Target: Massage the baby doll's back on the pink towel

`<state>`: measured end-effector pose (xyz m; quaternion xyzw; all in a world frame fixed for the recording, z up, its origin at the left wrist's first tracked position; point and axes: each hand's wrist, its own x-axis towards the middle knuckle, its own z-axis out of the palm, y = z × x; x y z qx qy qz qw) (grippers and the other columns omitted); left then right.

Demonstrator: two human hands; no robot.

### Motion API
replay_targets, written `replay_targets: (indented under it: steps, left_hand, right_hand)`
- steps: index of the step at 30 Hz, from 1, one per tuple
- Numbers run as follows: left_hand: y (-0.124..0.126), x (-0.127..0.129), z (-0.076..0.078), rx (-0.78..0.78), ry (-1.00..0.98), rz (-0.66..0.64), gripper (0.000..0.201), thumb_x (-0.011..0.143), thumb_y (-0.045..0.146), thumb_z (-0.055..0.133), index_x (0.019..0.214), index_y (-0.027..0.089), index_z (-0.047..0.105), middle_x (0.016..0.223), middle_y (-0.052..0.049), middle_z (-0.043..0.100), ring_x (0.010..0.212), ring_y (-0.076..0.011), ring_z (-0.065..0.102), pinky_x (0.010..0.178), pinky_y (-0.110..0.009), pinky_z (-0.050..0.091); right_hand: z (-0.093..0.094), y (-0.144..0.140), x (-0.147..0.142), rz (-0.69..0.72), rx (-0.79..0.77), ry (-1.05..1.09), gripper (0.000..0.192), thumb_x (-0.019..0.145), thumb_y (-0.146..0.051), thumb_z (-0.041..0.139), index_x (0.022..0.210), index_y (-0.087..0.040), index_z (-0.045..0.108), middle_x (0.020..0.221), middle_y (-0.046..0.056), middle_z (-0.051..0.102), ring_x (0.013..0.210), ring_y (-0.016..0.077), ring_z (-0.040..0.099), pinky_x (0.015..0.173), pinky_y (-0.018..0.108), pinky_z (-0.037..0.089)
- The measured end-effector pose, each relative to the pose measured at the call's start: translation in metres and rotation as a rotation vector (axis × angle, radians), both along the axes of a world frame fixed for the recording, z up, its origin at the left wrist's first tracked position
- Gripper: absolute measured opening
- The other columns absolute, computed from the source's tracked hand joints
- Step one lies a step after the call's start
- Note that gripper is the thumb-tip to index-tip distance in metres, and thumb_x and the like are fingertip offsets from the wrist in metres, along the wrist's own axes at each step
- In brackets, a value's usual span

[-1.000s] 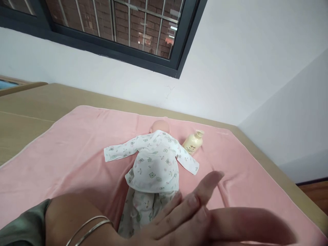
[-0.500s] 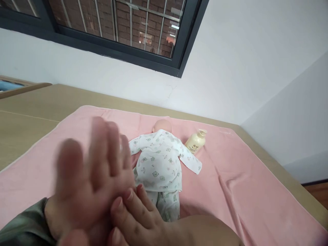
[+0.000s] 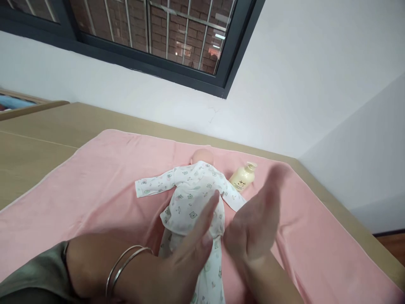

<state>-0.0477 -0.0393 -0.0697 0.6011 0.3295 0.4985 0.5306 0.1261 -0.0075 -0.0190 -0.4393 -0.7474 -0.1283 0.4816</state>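
Observation:
A baby doll (image 3: 196,192) in white printed clothes lies face down on a pink towel (image 3: 95,177), its bare head toward the wall. My left hand (image 3: 186,253), bangles on its wrist, is flat with fingers stretched out over the doll's lower back and legs. My right hand (image 3: 256,219) is held beside it, palm facing left, fingers together and blurred by motion. The palms are close together; neither hand holds anything. A cream lotion bottle (image 3: 243,177) lies on the towel just right of the doll's shoulder.
The towel covers a light wooden table (image 3: 34,143) that ends at a white wall under a dark-framed barred window (image 3: 152,38). The table's right edge (image 3: 354,219) drops to a wooden floor.
My hands have been sliding against each other: half a second ago the left was raised at the left with the right under it; now the left is flat over the doll and the right is raised.

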Motion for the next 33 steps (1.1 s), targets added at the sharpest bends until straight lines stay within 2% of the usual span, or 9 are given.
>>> replay_targets:
  steps: [3, 5, 7, 9, 14, 18, 22, 27, 33]
  left_hand:
    - [0.031, 0.018, 0.01, -0.041, -0.031, 0.01, 0.058, 0.096, 0.053, 0.051, 0.152, 0.042, 0.041, 0.16, 0.002, 0.045, 0.152, -0.0286, 0.035, 0.12, -0.054, 0.04]
    - [0.06, 0.027, 0.014, -0.109, -0.063, 0.091, 0.059, 0.097, 0.047, 0.051, 0.154, 0.035, 0.038, 0.165, -0.001, 0.037, 0.155, -0.0284, 0.028, 0.123, -0.052, 0.035]
    - [0.089, 0.031, 0.013, -0.171, -0.08, 0.128, 0.059, 0.096, 0.038, 0.053, 0.153, 0.029, 0.039, 0.165, -0.004, 0.036, 0.154, -0.0283, 0.03, 0.123, -0.05, 0.035]
    - [0.116, 0.032, 0.007, -0.174, -0.051, 0.182, 0.057, 0.093, 0.03, 0.053, 0.149, 0.026, 0.044, 0.162, -0.006, 0.041, 0.152, -0.0279, 0.034, 0.123, -0.047, 0.036]
    - [0.155, 0.036, -0.016, -0.092, 0.105, 0.344, 0.054, 0.083, 0.017, 0.053, 0.137, 0.019, 0.055, 0.15, -0.011, 0.055, 0.145, -0.029, 0.045, 0.123, -0.048, 0.034]
    - [0.167, 0.042, -0.041, -0.021, 0.215, 0.45, 0.063, 0.078, 0.012, 0.053, 0.141, 0.015, 0.051, 0.149, -0.015, 0.054, 0.144, -0.0319, 0.044, 0.123, -0.051, 0.033]
    - [0.173, 0.043, -0.061, 0.013, 0.29, 0.466, 0.055, 0.081, 0.012, 0.048, 0.136, 0.014, 0.055, 0.14, -0.017, 0.06, 0.134, -0.0315, 0.053, 0.117, -0.052, 0.039]
    - [0.175, 0.043, -0.07, 0.105, 0.317, 0.488, 0.044, 0.085, 0.015, 0.045, 0.126, 0.018, 0.062, 0.13, -0.012, 0.066, 0.128, -0.0286, 0.057, 0.116, -0.05, 0.041]
    - [0.171, 0.044, -0.067, 0.139, 0.342, 0.489, 0.042, 0.086, 0.016, 0.043, 0.123, 0.019, 0.064, 0.125, -0.011, 0.067, 0.127, -0.0286, 0.057, 0.117, -0.05, 0.041]
  right_hand:
    - [0.017, 0.017, 0.007, -0.014, 0.061, 0.009, 0.049, 0.102, -0.03, 0.044, 0.151, -0.028, 0.045, 0.138, 0.007, 0.065, 0.135, 0.029, 0.057, 0.119, 0.061, 0.037]
    - [0.017, 0.029, 0.008, -0.008, -0.098, -0.025, 0.038, 0.102, -0.026, 0.046, 0.137, -0.025, 0.06, 0.122, 0.006, 0.074, 0.114, 0.0245, 0.07, 0.112, 0.052, 0.048]
    - [0.008, 0.042, 0.007, -0.043, -0.303, -0.085, 0.034, 0.1, -0.027, 0.048, 0.129, -0.022, 0.067, 0.112, 0.007, 0.077, 0.102, 0.0239, 0.073, 0.1, 0.045, 0.057]
    - [-0.004, 0.052, 0.005, -0.063, -0.451, -0.159, 0.036, 0.099, -0.024, 0.046, 0.127, -0.021, 0.068, 0.117, 0.008, 0.076, 0.107, 0.0242, 0.072, 0.096, 0.041, 0.058]
    - [-0.028, 0.07, -0.004, -0.051, -0.531, -0.252, 0.046, 0.095, -0.01, 0.04, 0.13, -0.019, 0.068, 0.143, 0.006, 0.062, 0.139, 0.0194, 0.053, 0.118, 0.037, 0.042]
    - [-0.048, 0.079, -0.01, -0.063, -0.591, -0.301, 0.044, 0.097, -0.012, 0.04, 0.132, -0.014, 0.066, 0.144, 0.01, 0.061, 0.141, 0.0214, 0.05, 0.122, 0.039, 0.036]
    - [-0.071, 0.088, -0.016, -0.041, -0.611, -0.341, 0.045, 0.1, -0.016, 0.038, 0.138, -0.012, 0.061, 0.147, 0.012, 0.058, 0.147, 0.0247, 0.042, 0.126, 0.047, 0.025]
    - [-0.076, 0.102, -0.004, -0.021, -0.65, -0.299, 0.045, 0.105, -0.028, 0.036, 0.144, -0.019, 0.056, 0.156, 0.008, 0.049, 0.152, 0.0223, 0.033, 0.126, 0.048, 0.02]
    - [-0.069, 0.089, -0.011, -0.389, -0.776, -0.246, 0.067, 0.103, -0.045, 0.04, 0.155, -0.001, 0.037, 0.159, 0.026, 0.037, 0.15, 0.0387, 0.033, 0.121, 0.055, 0.027]
